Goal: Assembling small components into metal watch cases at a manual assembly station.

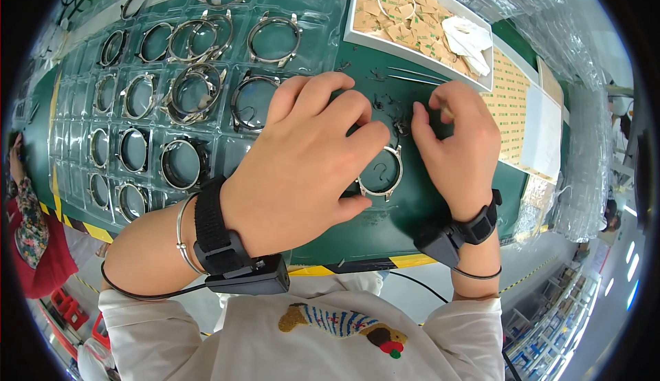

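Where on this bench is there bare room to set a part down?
Bare green mat lies near the front edge, below the metal ring between the left hand and right hand. The clear tray is full of rings; black scraps litter the mat below the white box.

The round ring [380,172] is shiny metal. The tabletop [412,209] is smooth, matt green. At ten o'clock, the tray [227,150] is clear, glossy plastic, holding more shiny metal rings [194,92].
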The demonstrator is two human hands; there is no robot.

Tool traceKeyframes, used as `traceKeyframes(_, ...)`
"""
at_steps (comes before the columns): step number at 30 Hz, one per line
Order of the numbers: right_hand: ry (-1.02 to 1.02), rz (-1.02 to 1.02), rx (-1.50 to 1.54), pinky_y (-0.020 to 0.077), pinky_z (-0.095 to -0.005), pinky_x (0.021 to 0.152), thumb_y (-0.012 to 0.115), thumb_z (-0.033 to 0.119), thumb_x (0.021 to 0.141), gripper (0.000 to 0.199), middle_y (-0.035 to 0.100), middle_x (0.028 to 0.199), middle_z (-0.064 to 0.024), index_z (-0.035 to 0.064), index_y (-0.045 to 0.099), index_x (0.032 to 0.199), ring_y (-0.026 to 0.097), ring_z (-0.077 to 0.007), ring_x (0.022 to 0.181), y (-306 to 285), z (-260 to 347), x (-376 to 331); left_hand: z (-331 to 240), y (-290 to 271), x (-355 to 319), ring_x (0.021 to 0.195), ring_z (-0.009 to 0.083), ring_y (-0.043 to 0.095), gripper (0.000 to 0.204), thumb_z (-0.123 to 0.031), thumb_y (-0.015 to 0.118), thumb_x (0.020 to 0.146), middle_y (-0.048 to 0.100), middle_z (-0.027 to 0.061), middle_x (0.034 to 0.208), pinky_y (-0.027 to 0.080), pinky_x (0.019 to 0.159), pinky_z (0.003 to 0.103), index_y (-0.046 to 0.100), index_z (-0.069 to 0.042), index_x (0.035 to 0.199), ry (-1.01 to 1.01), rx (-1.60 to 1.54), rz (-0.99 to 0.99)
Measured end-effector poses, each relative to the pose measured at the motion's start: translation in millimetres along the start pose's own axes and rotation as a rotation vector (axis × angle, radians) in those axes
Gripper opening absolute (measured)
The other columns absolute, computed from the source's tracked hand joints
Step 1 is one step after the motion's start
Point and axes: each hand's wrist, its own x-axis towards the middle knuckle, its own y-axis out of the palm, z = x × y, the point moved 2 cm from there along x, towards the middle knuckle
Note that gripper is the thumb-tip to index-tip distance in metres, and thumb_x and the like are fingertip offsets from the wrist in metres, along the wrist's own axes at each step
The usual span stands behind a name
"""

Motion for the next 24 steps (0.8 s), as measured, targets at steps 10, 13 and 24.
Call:
traceKeyframes(10,-0.131,0.231,0.45,0.0478,-0.0325,0.067,0.073,-0.006,0.077,0.029,0.066,0.091,-0.0111,0.0022,0.07,0.105,0.061,-0.0258,0.077,-36.2,22.0,-20.8,-2.1,-1.6,-0.5,0.131,0.0365,0.045,0.055,-0.021,0.091,0.058,0.057,0.0047,0.116,0.034,0.106,0.055,0.067,-0.015,0.107,-0.029,0.004,-0.02)
traceKeyframes(13,-0.214,0.317,0.478,0.0485,-0.034,0.068,0.074,-0.006,0.075,0.028,0.066,0.092,-0.0112,0.0017,0.071,0.102,0.061,-0.0277,0.077,-26.8,27.2,-22.5,-1.8,-1.9,-0.3,0.131,0.0363,0.045,0.053,-0.022,0.091,0.058,0.057,0.0044,0.116,0.034,0.106,0.055,0.066,-0.015,0.105,-0.036,0.012,-0.022)
traceKeyframes(24,-0.211,0.416,0.461,0.0509,-0.0368,0.069,0.078,-0.003,0.071,0.022,0.067,0.089,-0.0114,0.0017,0.073,0.091,0.063,-0.0288,0.078,-17.2,28.8,-24.2,1.1,-1.1,-2.2,0.131,0.0365,0.045,0.049,-0.024,0.09,0.06,0.056,0.0045,0.115,0.034,0.105,0.055,0.065,-0.014,0.101,-0.042,0.027,-0.048)
